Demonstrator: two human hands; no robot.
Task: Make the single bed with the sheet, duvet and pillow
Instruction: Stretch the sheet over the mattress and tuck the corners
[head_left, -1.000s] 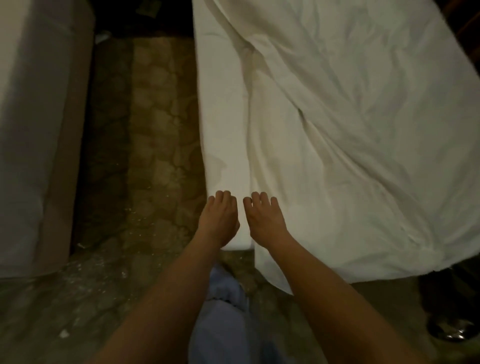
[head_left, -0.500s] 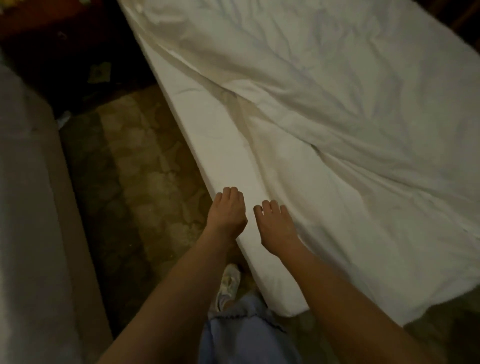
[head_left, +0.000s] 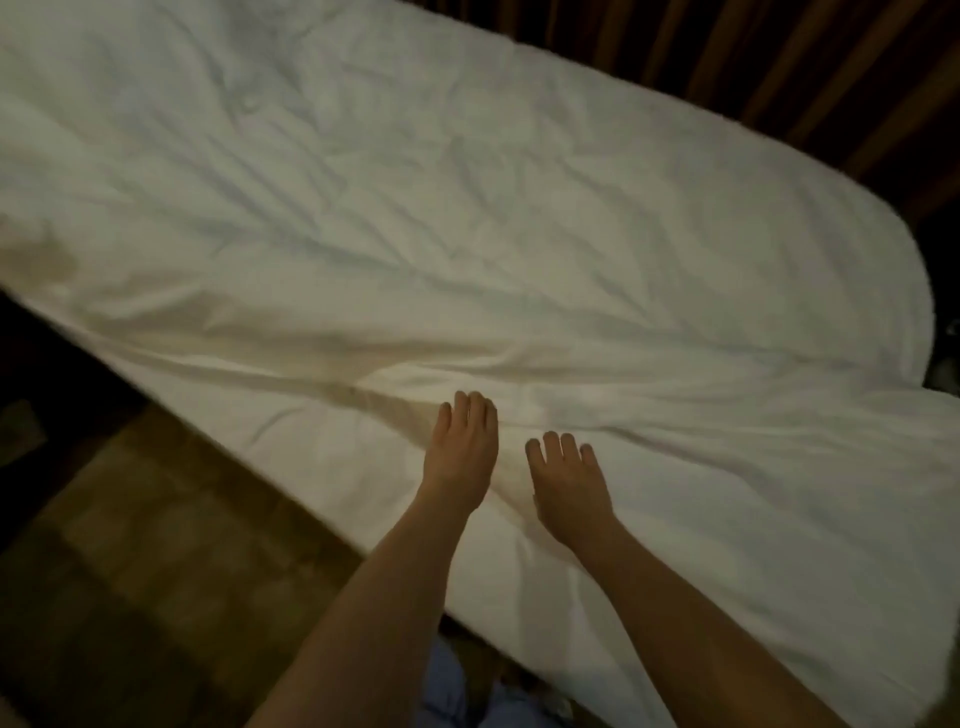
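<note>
A crumpled white duvet (head_left: 467, 208) covers most of the single bed and lies askew across it. Along the near side the white sheet (head_left: 322, 462) shows on the mattress edge. My left hand (head_left: 460, 452) reaches out palm down, its straight fingers at a fold where the duvet meets the sheet. My right hand (head_left: 569, 486) is beside it, palm down with fingers spread, over the white bedding near the bed's edge. Neither hand holds anything. No pillow is in view.
Patterned brown carpet (head_left: 156, 571) runs along the bed's near side at lower left. Dark reddish curtains or panels (head_left: 779, 67) stand behind the bed's far edge. My blue trouser leg (head_left: 452, 691) is at the bottom, between my arms.
My view has swung right and over the bed, so the second bed at the left has left the frame. Both hands have moved from the mattress edge onto the bedding.
</note>
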